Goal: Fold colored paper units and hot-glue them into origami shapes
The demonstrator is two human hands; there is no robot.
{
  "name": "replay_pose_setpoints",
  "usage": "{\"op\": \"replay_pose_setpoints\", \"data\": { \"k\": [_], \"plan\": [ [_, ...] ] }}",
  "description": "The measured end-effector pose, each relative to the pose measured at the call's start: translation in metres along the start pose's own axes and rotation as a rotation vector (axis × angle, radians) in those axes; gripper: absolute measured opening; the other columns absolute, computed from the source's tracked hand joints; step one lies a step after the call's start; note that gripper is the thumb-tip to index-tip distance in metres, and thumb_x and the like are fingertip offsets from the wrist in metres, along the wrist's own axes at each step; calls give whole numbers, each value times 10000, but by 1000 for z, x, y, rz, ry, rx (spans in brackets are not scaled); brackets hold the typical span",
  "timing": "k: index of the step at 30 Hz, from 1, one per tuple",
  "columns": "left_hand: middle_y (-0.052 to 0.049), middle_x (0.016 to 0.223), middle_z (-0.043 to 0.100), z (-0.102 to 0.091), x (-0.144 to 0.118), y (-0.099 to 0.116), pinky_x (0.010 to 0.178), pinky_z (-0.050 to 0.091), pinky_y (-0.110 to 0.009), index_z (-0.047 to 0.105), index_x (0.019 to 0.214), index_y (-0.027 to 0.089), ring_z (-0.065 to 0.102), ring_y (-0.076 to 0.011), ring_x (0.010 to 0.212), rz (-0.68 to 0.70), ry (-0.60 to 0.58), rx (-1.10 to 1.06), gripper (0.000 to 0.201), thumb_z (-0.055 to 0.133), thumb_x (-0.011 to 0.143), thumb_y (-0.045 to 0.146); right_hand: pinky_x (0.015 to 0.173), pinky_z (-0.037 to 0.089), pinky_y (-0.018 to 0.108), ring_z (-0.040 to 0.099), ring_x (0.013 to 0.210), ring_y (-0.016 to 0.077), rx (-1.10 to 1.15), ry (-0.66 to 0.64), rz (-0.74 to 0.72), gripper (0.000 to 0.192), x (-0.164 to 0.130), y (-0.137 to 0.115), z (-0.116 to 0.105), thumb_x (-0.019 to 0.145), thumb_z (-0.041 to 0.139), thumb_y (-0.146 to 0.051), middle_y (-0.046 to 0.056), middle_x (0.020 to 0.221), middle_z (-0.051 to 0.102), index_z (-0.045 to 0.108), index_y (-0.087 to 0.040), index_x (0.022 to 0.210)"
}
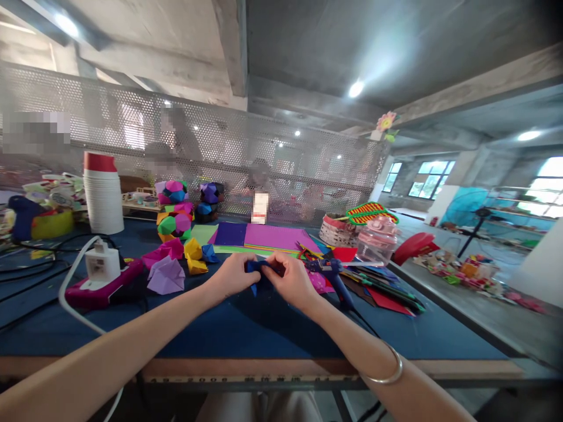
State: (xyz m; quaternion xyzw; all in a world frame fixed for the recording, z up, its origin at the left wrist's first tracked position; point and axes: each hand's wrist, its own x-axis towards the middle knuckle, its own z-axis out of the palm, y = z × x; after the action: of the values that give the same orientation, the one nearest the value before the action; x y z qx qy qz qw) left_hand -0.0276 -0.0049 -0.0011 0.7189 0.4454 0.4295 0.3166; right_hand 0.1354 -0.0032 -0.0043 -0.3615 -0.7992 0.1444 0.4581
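Both my hands meet over the blue table top [246,334], pinching a small piece of dark blue folded paper [260,267]. My left hand [233,275] grips its left end, and my right hand [290,281] holds its right end with the fingers curled over it. A silver bangle [391,369] sits on my right wrist. Folded paper pieces in pink, yellow, blue and lilac [176,264] lie just left of my hands. A blue glue gun [332,272] rests just right of my right hand.
Flat coloured paper sheets [268,237] lie behind my hands, with paper balls [176,205] and a stack of white cups [103,193] at the back left. A power strip with a plug [103,272] sits left. A clear jar [376,240], basket [338,231] and loose sheets lie right.
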Motion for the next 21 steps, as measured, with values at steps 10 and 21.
{"op": "replay_pose_setpoints", "data": {
  "k": [10, 21],
  "plan": [
    [-7, 669, 609, -5, 6, -10, 582, 412, -217, 621, 753, 126, 541, -113, 612, 153, 57, -90, 166, 589, 734, 287, 637, 448, 238, 561, 683, 138, 112, 27, 62, 157, 2, -2, -2, 809, 555, -298, 20, 736, 616, 604, -161, 867],
    [4, 642, 598, -5, 7, -8, 567, 419, -211, 608, 742, 126, 543, -102, 589, 90, 73, -202, 151, 639, 692, 265, 647, 475, 253, 593, 697, 145, 133, 46, 77, 168, 2, -3, -1, 814, 552, -298, 40, 779, 641, 599, -158, 894]
  ]
}}
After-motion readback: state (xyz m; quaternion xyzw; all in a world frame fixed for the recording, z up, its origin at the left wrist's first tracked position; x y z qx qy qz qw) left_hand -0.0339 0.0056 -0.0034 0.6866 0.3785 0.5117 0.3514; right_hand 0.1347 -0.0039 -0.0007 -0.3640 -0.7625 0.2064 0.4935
